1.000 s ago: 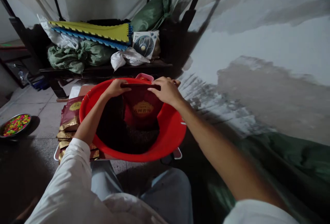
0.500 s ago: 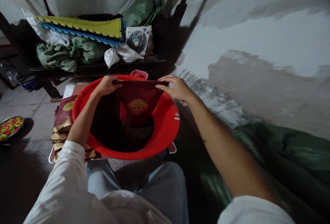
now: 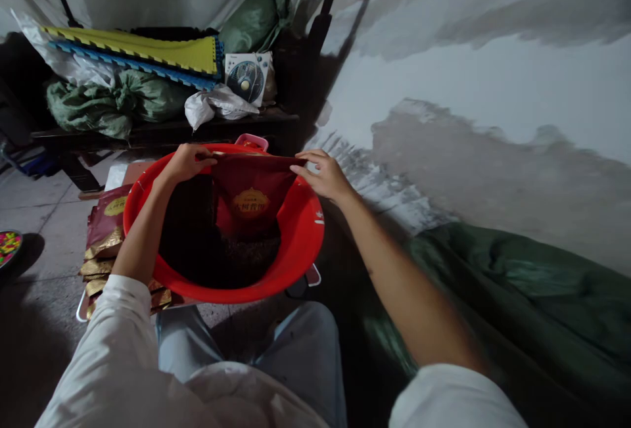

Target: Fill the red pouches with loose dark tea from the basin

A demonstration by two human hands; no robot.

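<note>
A dark red pouch (image 3: 251, 194) with a gold label hangs upright inside a large red basin (image 3: 302, 231), its top edge stretched between my hands. My left hand (image 3: 186, 162) pinches the pouch's upper left corner. At the upper right corner, my right hand (image 3: 323, 175) grips the edge between thumb and fingers. Dark loose material (image 3: 197, 244), perhaps tea leaves, lies in the basin, and the pouch's lower end rests against it. Beside my left forearm is a stack of similar red and gold pouches (image 3: 106, 224).
Behind the basin, a dark bench (image 3: 246, 122) carries yellow and blue foam mats (image 3: 142, 50), green sacks (image 3: 158, 94) and a fan box (image 3: 246, 79). A pink basket (image 3: 252, 141) sits just past the rim. Green sheeting (image 3: 517, 290) lies right, by the wall; a colourful bowl (image 3: 8, 247) stands far left.
The whole view has shifted slightly, so things appear further left. Both hands keep hold of the pouch's top edge; the right fingers have spread a little at its corner.
</note>
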